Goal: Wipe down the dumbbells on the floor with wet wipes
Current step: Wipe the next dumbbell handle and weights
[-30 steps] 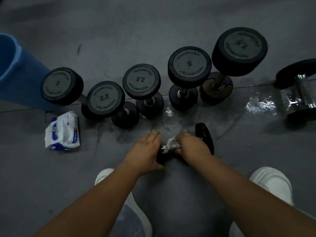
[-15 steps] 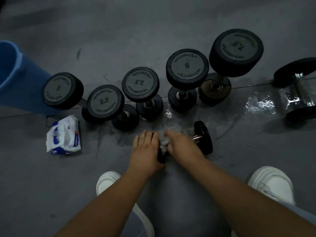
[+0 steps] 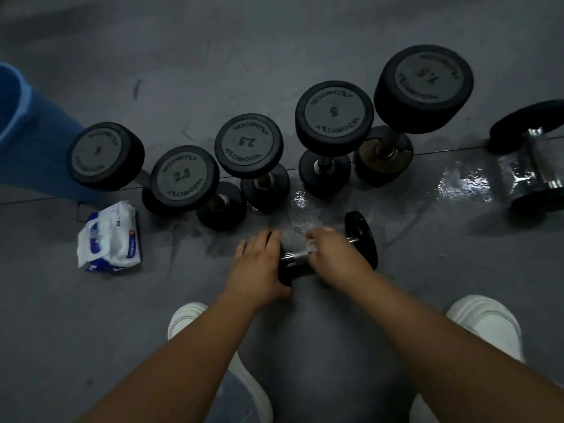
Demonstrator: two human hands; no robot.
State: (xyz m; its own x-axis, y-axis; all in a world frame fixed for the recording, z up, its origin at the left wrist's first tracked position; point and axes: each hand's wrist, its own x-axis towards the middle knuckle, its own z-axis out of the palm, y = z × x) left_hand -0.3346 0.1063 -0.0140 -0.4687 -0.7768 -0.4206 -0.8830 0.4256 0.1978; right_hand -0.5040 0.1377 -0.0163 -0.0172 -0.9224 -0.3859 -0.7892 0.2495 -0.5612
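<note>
Head camera: nearest, two white shoes (image 3: 485, 325). Just beyond, small dumbbell (image 3: 360, 236) lying flat, left hand (image 3: 259, 265) curled over its left plate, right hand (image 3: 335, 254) clasping a wet wipe (image 3: 311, 248) round its handle. Left of that dumbbell, one wipes pack (image 3: 110, 236), white sheet showing. Behind, five upright dumbbells (image 3: 248, 145); far right, one lying dumbbell (image 3: 534, 169).

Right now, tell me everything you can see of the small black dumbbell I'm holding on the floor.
The small black dumbbell lies on its side on the grey floor, just in front of the row of upright black dumbbells. Two thin round black plates are joined by a shiny metal handle. The right plate stands bare on its edge; the left hand holds the left plate, mostly hiding it. The right hand pinches a white wet wipe round the handle. The floor behind looks wet.
</note>
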